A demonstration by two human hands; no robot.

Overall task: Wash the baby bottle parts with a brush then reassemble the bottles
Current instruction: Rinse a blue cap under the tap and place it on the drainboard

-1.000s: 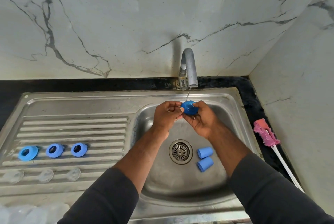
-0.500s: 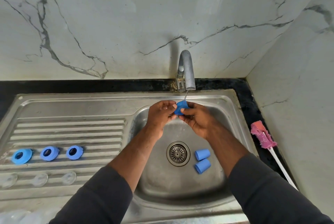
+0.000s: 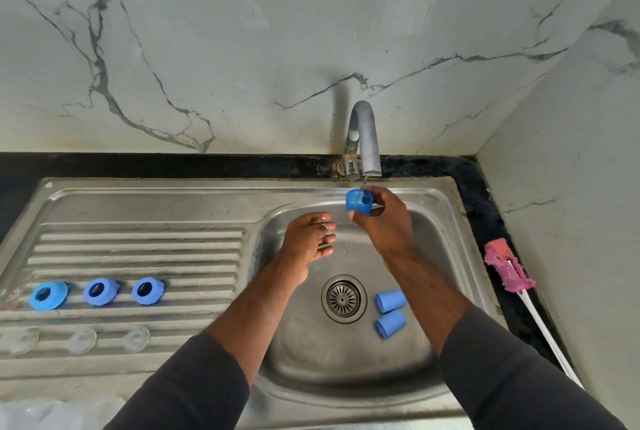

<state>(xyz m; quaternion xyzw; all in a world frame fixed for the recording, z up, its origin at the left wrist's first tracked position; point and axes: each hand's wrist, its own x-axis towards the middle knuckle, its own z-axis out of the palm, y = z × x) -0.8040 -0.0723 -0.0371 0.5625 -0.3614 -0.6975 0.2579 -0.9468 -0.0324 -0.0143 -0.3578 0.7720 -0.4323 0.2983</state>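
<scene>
- Two hands over the sink basin (image 3: 446, 246): the right hand (image 3: 384, 225) pinches a blue bottle cap (image 3: 359, 202), open end up, right beneath the tap (image 3: 363, 138), and a thin stream runs into it.
- Left hand (image 3: 308, 239) sits just left of it, fingers loose, holding nothing.
- Two blue caps (image 3: 389, 300) (image 3: 390, 323) lie on their sides right of the drain (image 3: 343, 298).
- Left, on the drainboard (image 3: 138, 246): three blue collar rings (image 3: 48, 295) (image 3: 101, 291) (image 3: 149, 290) in a row, three clear teats (image 3: 22, 339) (image 3: 82, 341) (image 3: 136, 338) nearer.
- Pink bottle brush (image 3: 505, 270) lies on the dark counter (image 3: 485, 207), right.

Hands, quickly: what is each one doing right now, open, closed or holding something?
Left hand: open, holding nothing.
Right hand: closed on a blue cap under the tap.
</scene>
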